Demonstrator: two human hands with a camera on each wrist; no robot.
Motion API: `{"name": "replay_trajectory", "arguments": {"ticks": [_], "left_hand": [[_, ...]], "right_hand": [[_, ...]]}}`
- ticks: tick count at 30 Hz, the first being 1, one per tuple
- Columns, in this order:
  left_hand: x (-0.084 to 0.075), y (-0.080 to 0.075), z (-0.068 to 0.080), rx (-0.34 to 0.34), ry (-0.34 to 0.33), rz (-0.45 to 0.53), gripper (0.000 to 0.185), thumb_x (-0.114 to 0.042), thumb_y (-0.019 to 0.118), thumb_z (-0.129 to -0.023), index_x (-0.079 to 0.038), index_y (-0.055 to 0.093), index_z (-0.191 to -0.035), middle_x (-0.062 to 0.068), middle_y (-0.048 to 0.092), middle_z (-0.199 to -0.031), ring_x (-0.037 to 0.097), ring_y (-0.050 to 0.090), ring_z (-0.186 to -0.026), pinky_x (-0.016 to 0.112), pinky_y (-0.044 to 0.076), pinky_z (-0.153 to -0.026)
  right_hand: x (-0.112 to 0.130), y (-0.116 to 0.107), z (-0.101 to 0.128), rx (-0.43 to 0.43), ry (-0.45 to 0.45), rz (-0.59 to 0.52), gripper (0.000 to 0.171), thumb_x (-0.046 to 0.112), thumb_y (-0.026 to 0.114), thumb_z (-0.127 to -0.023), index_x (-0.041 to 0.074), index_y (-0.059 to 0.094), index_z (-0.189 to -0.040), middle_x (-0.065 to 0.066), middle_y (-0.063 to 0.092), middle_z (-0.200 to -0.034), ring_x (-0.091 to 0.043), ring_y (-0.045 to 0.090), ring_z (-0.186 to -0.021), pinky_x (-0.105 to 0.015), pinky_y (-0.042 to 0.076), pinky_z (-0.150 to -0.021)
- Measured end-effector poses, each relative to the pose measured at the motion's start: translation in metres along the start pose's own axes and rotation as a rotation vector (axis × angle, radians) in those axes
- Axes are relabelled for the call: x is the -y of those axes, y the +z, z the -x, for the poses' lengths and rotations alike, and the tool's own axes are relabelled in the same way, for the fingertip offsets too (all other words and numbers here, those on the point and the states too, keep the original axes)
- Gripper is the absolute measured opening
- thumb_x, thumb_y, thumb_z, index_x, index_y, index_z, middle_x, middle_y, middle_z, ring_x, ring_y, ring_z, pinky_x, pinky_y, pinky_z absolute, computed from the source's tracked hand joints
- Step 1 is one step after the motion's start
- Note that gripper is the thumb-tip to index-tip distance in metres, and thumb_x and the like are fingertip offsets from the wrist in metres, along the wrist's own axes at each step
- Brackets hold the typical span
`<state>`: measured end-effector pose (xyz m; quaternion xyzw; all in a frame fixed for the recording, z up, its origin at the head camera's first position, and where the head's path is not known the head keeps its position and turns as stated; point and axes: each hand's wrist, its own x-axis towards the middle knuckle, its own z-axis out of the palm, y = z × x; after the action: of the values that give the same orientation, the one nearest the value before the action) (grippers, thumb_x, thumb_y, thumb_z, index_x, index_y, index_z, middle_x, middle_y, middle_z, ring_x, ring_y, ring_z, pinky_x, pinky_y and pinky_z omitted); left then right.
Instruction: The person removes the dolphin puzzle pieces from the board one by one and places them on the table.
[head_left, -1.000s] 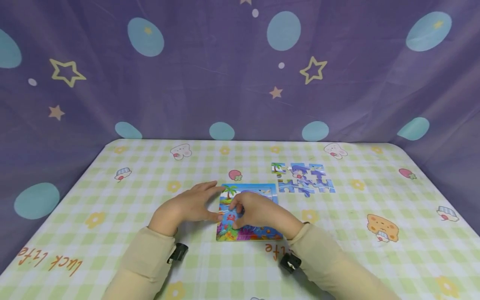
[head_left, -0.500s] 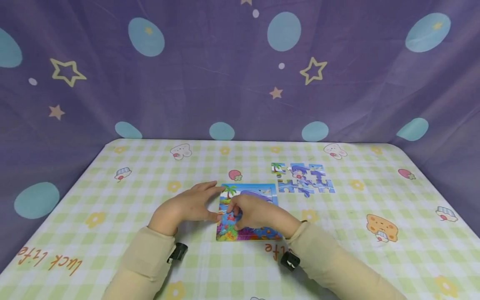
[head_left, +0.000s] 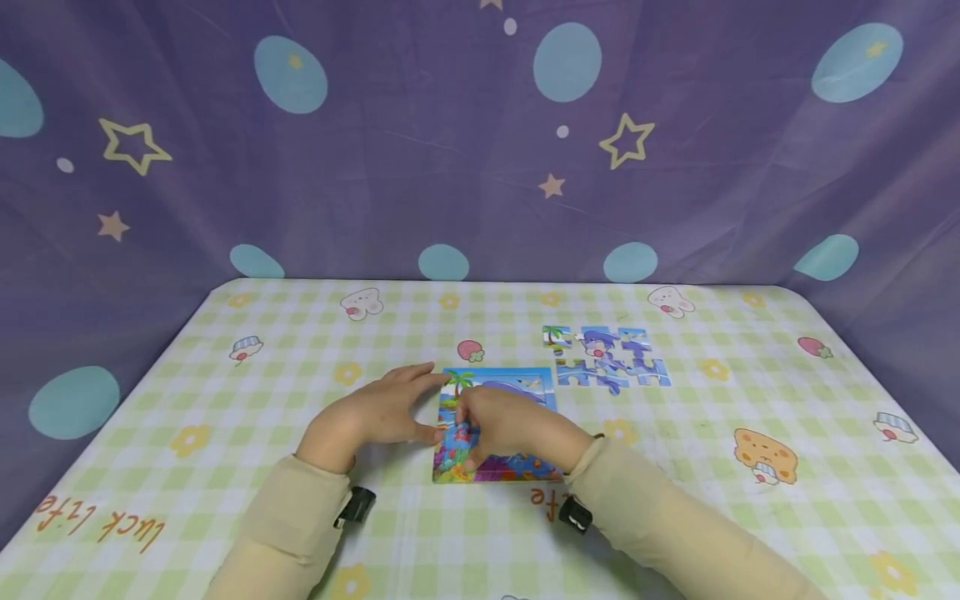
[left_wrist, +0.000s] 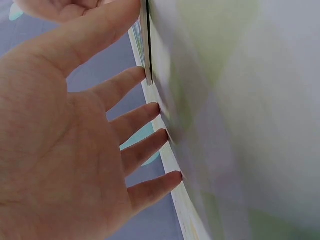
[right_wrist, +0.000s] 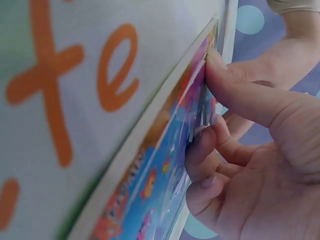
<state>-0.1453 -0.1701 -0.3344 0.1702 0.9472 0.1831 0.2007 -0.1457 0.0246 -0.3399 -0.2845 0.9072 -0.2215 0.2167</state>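
Observation:
A colourful jigsaw tray (head_left: 497, 372) with a sea scene lies flat on the table, a palm tree at its upper left. Along its left edge rests my left hand (head_left: 375, 411), thumb and index finger touching the side; the left wrist view has the other fingertips down on the cloth beside the tray's edge (left_wrist: 147, 45). My right hand (head_left: 517, 423) is over the lower left of the tray. Its thumb and curled fingers pinch a puzzle piece (right_wrist: 204, 107) low against the picture. The hand covers much of the tray's middle.
Several loose puzzle pieces (head_left: 597, 340) with dolphin parts lie grouped behind and right of the tray. A palm-tree piece (head_left: 556, 336) sits at that group's left. The checked tablecloth (head_left: 270, 400) reaches back to a purple curtain (head_left: 450, 167).
My right hand's fingers have shifted slightly and drawn closer together with the piece low over the tray's left part. The left hand, tray and loose pieces stay in place.

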Motion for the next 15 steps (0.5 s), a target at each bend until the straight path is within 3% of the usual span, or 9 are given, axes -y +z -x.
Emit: {"name": "replay_trajectory", "arguments": {"ticks": [7, 15], "left_hand": [[0.0014, 0.0006, -0.0011, -0.001, -0.003, -0.005, 0.082, -0.041, 0.076, -0.086, -0.018, 0.037, -0.154, 0.011, 0.022, -0.162, 0.037, 0.019, -0.147, 0.063, 0.025, -0.112], [0.0005, 0.0007, -0.0016, -0.002, -0.011, -0.012, 0.082, -0.041, 0.077, -0.086, -0.019, 0.037, -0.154, 0.010, 0.021, -0.163, 0.037, 0.019, -0.147, 0.063, 0.026, -0.112]], "right_hand": [[-0.0004, -0.0009, 0.0045, -0.010, -0.043, -0.082, 0.040, 0.014, 0.087, -0.076, 0.014, 0.053, -0.096, 0.000, 0.055, -0.083, -0.014, 0.048, -0.072, -0.029, 0.043, -0.064], [-0.0056, -0.0065, 0.0087, -0.026, -0.120, -0.207, 0.019, 0.006, 0.073, -0.090, 0.010, 0.058, -0.099, 0.000, 0.062, -0.075, -0.012, 0.051, -0.066, -0.028, 0.045, -0.064]]}}
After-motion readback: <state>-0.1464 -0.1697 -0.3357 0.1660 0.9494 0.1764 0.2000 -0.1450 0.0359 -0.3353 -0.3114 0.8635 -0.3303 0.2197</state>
